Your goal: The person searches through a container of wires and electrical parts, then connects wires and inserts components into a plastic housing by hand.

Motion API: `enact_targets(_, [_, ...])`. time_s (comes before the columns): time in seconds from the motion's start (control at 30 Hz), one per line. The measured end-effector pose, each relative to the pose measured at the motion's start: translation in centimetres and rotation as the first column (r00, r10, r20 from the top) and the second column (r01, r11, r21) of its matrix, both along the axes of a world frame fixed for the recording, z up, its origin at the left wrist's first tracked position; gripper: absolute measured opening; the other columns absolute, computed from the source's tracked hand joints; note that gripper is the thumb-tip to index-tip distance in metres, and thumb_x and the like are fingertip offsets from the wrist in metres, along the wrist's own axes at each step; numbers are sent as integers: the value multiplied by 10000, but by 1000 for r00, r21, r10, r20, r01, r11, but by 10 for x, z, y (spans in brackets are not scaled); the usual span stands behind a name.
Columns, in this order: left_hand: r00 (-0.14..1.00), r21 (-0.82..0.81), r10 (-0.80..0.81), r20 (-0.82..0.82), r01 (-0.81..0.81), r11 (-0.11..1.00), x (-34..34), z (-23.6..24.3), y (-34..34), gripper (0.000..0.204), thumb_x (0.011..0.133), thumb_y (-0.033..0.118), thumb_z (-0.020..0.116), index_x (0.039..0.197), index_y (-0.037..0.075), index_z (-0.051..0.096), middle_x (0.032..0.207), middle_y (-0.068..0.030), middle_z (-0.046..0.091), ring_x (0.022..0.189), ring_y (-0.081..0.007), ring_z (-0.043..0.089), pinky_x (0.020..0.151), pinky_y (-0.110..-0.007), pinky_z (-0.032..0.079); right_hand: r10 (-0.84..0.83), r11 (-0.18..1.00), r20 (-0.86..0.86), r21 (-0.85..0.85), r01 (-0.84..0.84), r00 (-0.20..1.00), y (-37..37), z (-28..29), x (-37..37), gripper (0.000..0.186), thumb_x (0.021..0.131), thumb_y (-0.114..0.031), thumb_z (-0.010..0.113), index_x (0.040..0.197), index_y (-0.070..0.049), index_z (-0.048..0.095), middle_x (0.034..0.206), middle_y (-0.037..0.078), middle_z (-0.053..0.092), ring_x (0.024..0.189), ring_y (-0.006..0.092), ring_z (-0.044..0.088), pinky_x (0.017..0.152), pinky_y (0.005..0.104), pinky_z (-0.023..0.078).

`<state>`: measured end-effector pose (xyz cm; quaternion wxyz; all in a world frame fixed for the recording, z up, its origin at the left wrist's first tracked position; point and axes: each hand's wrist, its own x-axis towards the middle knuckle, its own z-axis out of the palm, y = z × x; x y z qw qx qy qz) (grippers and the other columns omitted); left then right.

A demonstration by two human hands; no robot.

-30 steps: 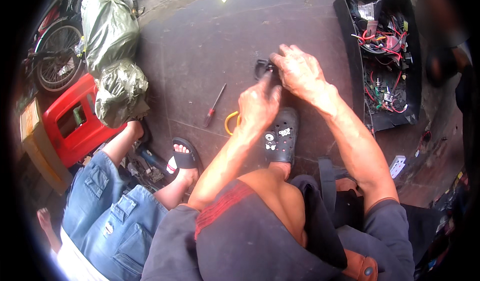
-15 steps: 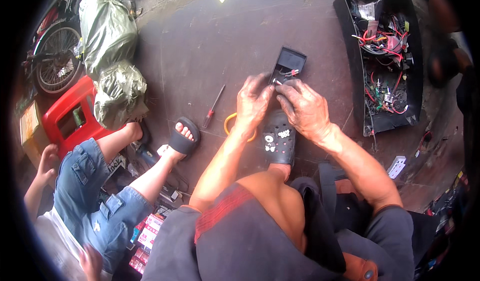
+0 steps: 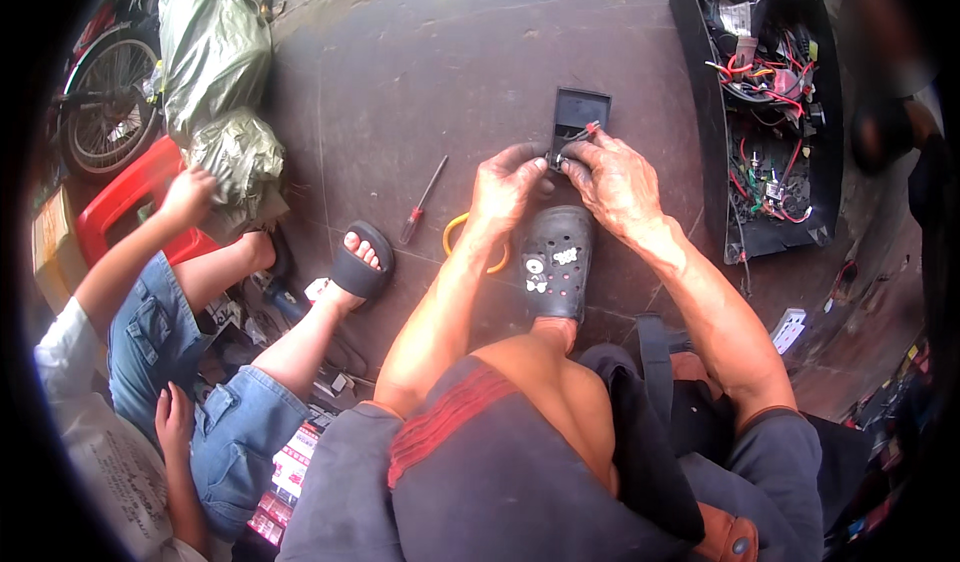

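A small black box (image 3: 583, 110) with its lid raised stands on the floor in front of my shoe. My left hand (image 3: 508, 187) is closed in a pinch at the box's left edge; what its fingertips hold is too small to make out. My right hand (image 3: 618, 184) pinches a small wired part at the box's near end, its thumb and fingers close to the left thumb. From that part a short lead with red-covered ends (image 3: 592, 129) sticks up beside my right index finger. The fingers hide the box's near end.
A screwdriver (image 3: 425, 200) and a yellow ring-shaped piece (image 3: 455, 237) lie to the left. At right stands a long black bin (image 3: 705, 132) of wires and parts. Another person's arm (image 3: 150, 237) is at far left, by a red stool (image 3: 115, 202) and a green sack (image 3: 210, 52).
My right hand has turned slightly, and the red-ended lead has come up from inside the box to beside its fingers. The other person's arm has risen toward the sack.
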<state>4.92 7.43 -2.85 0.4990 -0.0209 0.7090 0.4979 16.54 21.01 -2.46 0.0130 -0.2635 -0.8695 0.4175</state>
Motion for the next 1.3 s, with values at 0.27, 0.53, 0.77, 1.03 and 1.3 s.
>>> enact_targets(0.27, [963, -72, -221, -156, 212, 975, -7, 5, 4, 293, 946, 112, 602, 1172, -74, 583, 921, -96, 699, 759, -136, 649, 713, -278, 528, -33, 998, 122, 57, 26, 992, -3, 11, -9, 175, 817, -232, 705, 944, -114, 736, 1151, 133, 665, 1019, 345, 561, 872, 511, 445])
enact_targets(0.53, [969, -104, -244, -43, 239, 966, -13, 8, 8, 350, 966, 156, 574, 1225, -77, 542, 950, -129, 694, 782, -138, 654, 722, -283, 530, -59, 998, 129, -30, 63, 990, -2, 10, -13, 177, 821, -258, 700, 921, -117, 742, 1077, 101, 675, 990, 334, 561, 865, 484, 441])
enact_targets(0.77, [922, -195, -308, -233, 266, 944, -5, -9, 5, 459, 968, 264, 551, 1279, -72, 521, 914, -213, 685, 767, -222, 671, 706, -364, 540, -43, 999, 69, 21, 42, 997, -2, -8, -7, 215, 808, -275, 723, 960, -124, 736, 1182, 175, 654, 1036, 376, 584, 865, 476, 473])
enact_targets(1.03, [847, -228, -452, -280, 398, 888, -12, -11, 13, 397, 965, 260, 526, 1161, -76, 609, 886, -198, 695, 764, -222, 676, 686, -367, 535, -88, 994, 114, 79, 79, 990, -7, 1, -8, 201, 838, -281, 692, 1003, -178, 742, 1253, 120, 622, 1080, 336, 526, 929, 516, 386])
enact_targets(1.3, [919, -231, -383, -97, 354, 907, -16, 12, 20, 357, 999, 280, 474, 901, -32, 616, 662, -56, 574, 571, -140, 546, 514, -320, 450, -9, 1000, 149, 0, 9, 989, -1, 4, -11, 180, 851, -234, 676, 1006, -167, 739, 1237, 113, 628, 1097, 338, 516, 944, 512, 377])
